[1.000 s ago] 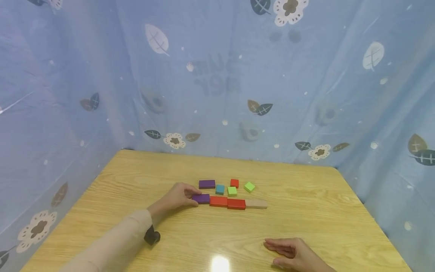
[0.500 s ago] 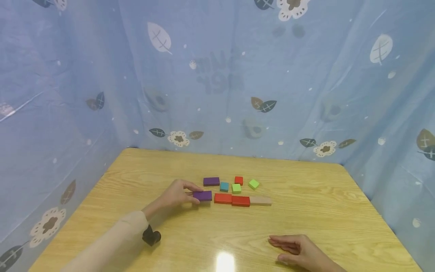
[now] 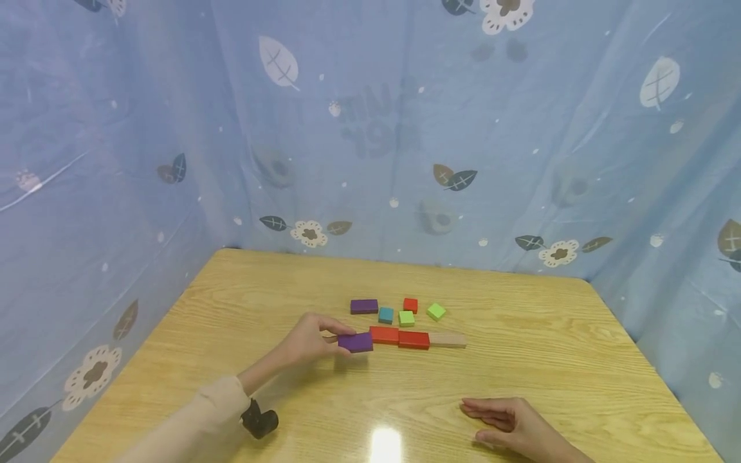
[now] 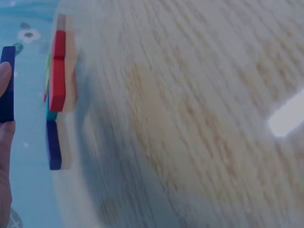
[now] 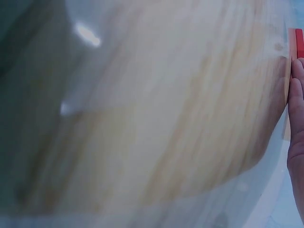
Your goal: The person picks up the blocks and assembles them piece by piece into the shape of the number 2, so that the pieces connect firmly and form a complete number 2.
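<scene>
My left hand (image 3: 312,339) pinches a purple rectangular block (image 3: 356,343) by its left end, raised above the table; the left wrist view shows the same purple block (image 4: 7,90) between thumb and fingers. Just to its right lie two red rectangular blocks, a left one (image 3: 384,335) and a right one (image 3: 413,340), end to end with a plain wooden block (image 3: 448,340). My right hand (image 3: 512,424) rests low at the right with its fingers loosely extended, holding nothing. In the right wrist view only the edge of that hand (image 5: 297,118) shows.
Behind the row lie another purple block (image 3: 364,307), a blue block (image 3: 386,315), a small red block (image 3: 410,305), and two green blocks, one nearer (image 3: 406,318) and one turned (image 3: 437,312). A patterned blue curtain (image 3: 370,128) surrounds the wooden table (image 3: 550,334).
The left hand has lifted the purple block from the left end of the row and brought it nearer the front. The right hand stays about where it was; the head view has shifted slightly.
</scene>
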